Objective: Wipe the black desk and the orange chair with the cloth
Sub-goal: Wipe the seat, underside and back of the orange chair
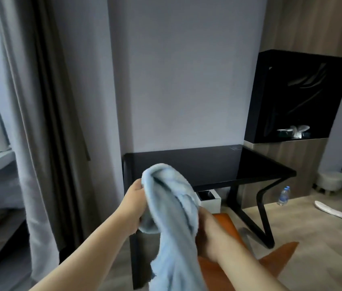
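Observation:
A light blue cloth [170, 208] hangs bunched in the air in front of the black desk [218, 164]. My left hand [133, 204] grips its upper left part. My right hand [206, 229] holds its right side, partly hidden behind the fabric. The long tail of the cloth drops past the bottom of the view. The orange chair [226, 225] stands below and behind my right hand, largely covered by my arm and the cloth. The desk top is glossy and bare, set against the grey wall.
A white bin with a black liner [210, 198] sits under the desk. A black wall cabinet [296, 95] hangs at right. On the floor lie a water bottle [283, 195], a white slipper [330, 210] and a white stool [331, 181]. Grey curtains [40, 122] hang at left.

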A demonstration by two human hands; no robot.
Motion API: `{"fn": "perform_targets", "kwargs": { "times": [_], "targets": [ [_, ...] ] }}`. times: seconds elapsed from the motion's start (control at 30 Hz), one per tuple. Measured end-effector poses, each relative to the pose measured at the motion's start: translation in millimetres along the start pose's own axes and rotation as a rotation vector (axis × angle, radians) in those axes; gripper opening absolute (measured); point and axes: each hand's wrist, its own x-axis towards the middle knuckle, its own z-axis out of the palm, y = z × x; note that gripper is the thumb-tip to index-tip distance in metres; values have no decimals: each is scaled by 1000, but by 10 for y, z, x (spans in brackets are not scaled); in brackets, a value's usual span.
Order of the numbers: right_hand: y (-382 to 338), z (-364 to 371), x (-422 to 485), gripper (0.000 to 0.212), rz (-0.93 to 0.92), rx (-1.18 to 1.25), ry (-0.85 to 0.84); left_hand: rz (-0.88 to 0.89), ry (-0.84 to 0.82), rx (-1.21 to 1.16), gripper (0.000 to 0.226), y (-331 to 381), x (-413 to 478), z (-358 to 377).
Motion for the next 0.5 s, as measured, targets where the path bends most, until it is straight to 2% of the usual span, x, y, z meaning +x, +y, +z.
{"fn": "perform_targets", "kwargs": {
  "times": [0.03, 0.1, 0.17, 0.27, 0.33, 0.4, 0.5],
  "targets": [
    [35, -5, 14, 32, 38, 13, 3, -67, 70, -23, 11, -13, 11, 13],
    [109, -38, 40, 43, 50, 69, -52, -129, 113, 116, 10, -144, 108, 26],
    [151, -75, 32, 47, 16, 59, -123, -93, 129, 270, 10, -291, 167, 50],
    [297, -117, -12, 74, 66, -33, -153, -109, 95, 248, 10, -501, 220, 150],
    [476, -208, 23, 68, 120, -60, -58, -240, 39, 127, 14, -644, 221, 250],
    [655, -368, 45, 50, 203, 17, 94, -429, -2, -14, 22, -865, 231, 352],
    [905, -728, 77, 36, 327, 80, 320, -587, -97, -22, 33, -1222, 229, 515]
  ]
}}
